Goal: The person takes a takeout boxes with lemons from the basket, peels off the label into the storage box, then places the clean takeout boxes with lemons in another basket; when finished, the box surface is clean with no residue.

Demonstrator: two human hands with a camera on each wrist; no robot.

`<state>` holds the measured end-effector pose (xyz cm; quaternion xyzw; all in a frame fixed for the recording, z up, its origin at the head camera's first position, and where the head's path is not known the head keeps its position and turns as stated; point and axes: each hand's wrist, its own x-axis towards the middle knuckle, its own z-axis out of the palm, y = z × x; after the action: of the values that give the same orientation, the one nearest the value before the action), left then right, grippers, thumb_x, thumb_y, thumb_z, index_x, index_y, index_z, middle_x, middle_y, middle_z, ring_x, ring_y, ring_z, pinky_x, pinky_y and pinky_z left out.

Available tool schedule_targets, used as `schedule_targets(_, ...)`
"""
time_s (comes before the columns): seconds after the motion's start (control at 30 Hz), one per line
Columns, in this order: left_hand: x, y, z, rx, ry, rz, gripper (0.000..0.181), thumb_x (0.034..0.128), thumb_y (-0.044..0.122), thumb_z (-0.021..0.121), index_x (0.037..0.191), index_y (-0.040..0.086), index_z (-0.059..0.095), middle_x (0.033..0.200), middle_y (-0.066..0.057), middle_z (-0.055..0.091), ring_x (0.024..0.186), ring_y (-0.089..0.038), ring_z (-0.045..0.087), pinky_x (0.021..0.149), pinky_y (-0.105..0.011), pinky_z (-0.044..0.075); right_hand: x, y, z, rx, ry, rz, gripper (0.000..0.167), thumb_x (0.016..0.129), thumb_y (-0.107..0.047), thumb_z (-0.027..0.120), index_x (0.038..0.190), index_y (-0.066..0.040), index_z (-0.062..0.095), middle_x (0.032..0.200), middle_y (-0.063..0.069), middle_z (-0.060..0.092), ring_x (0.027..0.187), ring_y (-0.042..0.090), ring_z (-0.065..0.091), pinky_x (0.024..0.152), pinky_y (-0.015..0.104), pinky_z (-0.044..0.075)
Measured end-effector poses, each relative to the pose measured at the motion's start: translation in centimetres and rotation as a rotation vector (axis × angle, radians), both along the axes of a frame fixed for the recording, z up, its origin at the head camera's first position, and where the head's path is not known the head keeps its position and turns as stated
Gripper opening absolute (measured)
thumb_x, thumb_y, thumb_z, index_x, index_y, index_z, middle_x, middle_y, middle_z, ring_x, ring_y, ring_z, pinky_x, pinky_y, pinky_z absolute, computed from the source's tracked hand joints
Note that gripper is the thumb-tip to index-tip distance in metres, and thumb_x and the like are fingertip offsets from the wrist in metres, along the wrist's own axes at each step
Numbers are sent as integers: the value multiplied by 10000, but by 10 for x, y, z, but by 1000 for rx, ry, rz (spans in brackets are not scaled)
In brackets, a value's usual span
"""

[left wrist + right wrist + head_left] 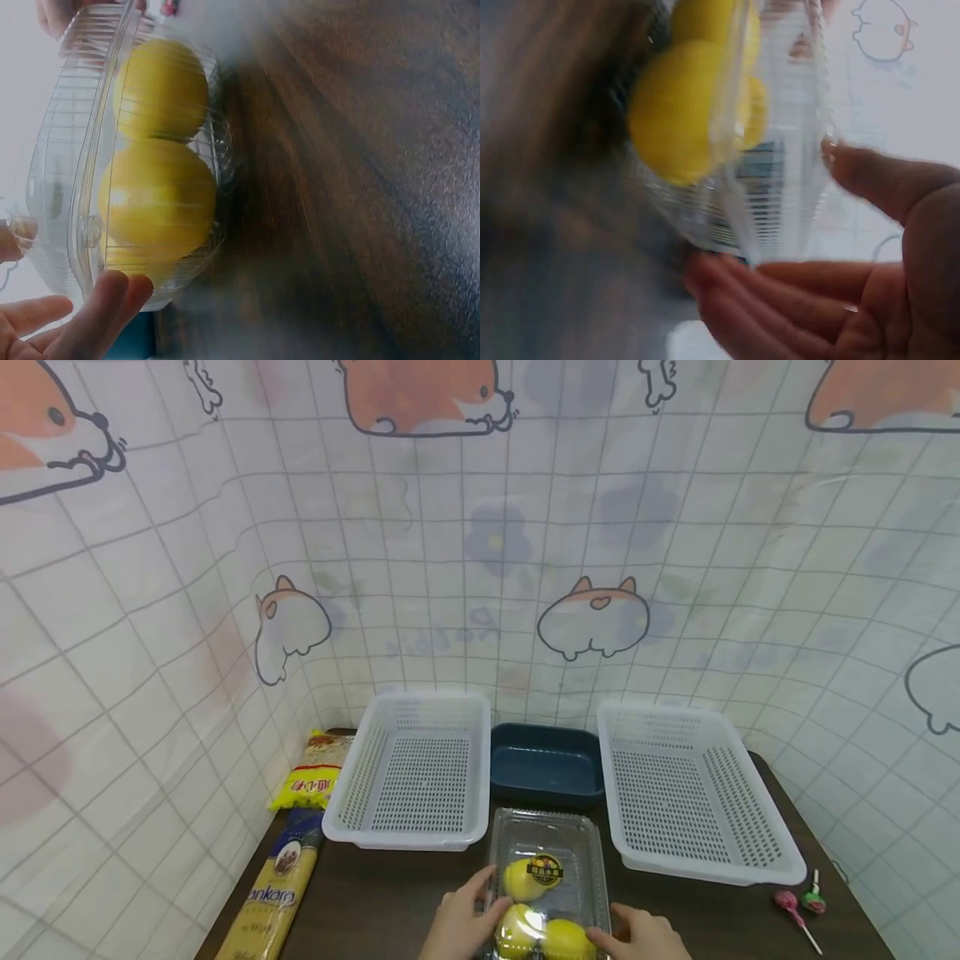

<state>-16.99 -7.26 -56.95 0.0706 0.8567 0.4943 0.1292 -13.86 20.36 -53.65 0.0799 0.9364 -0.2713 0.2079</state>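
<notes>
A clear plastic clamshell box [581, 872] with a round black and gold sticker [544, 870] lies on the table, its lid down. Inside are three yellow, lemon-like fruits [521, 929]. My left hand [463, 922] holds the box's left side, thumb over the lid and fingers along the side. On the other side my right hand [645, 935] grips it likewise, thumb on the lid near a front corner. In the left wrist view, fingertips touch the box wall beside a fruit [159, 199]. The right wrist view, blurred, has the thumb and fingers about the box's edge.
Behind the box sits a dark blue tray [547, 795], between a left white basket [408, 842] and a right white basket [712, 872]. A yellow snack bag [309, 785] and a pasta packet [266, 893] line the left edge. Two lollipops, one pink [787, 900] and one green [813, 902], lie right.
</notes>
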Motion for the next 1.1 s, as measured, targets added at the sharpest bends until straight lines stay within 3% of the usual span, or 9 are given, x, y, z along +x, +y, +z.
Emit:
schedule_targets(0.1,-2,-1,1,16,-29,3,641,920,430,685,1409,46,530,1016,-120,756,793,-234,737,719,-456,590,-7,-3,16,47,135,36,741,832,-548,726,1246,59,627,873,49,713,756,184,649,679,404,557)
schedule_targets(0.23,-2,-2,0,11,-55,3,663,923,440,678,1408,20,516,1020,-125,755,806,-254,740,724,-462,591,-16,-10,33,-19,289,73,569,822,-411,781,1229,-27,676,975,47,735,818,184,669,692,382,559)
schedule_targets(0.37,-2,-2,0,8,-60,0,669,926,447,671,1401,4,513,1028,-132,756,820,-265,744,729,-465,592,-27,-17,38,-116,367,222,473,825,-332,793,1205,-68,698,1098,96,745,906,230,706,740,387,586)
schedule_targets(0.5,-1,-2,2,-11,-26,1,644,919,457,677,1372,18,548,1018,-133,758,888,-300,735,766,-500,581,-39,-25,37,-141,386,405,459,836,-304,787,1216,-64,693,1110,112,737,941,281,707,757,403,587)
schedule_targets(0.63,-1,-2,4,-43,5,-5,603,918,457,677,1348,46,577,995,-112,756,909,-305,721,774,-514,571,-48,-31,35,-130,398,487,447,826,-276,796,1212,-75,698,1103,103,735,977,305,696,788,440,581)
schedule_targets(0.87,-3,-1,5,-86,4,-5,572,919,449,679,1342,75,588,1002,-103,756,909,-288,719,761,-501,569,-52,-39,28,-49,463,564,469,804,-310,816,1204,-89,707,1084,53,724,968,245,675,814,405,574)
schedule_targets(1.1,-1,-1,6,-82,-6,-13,567,920,438,681,1342,72,587,1010,-118,753,899,-284,718,751,-492,568,-50,-43,24,-15,471,547,442,786,-259,836,1171,-79,716,1056,44,662,937,220,630,798,397,560)
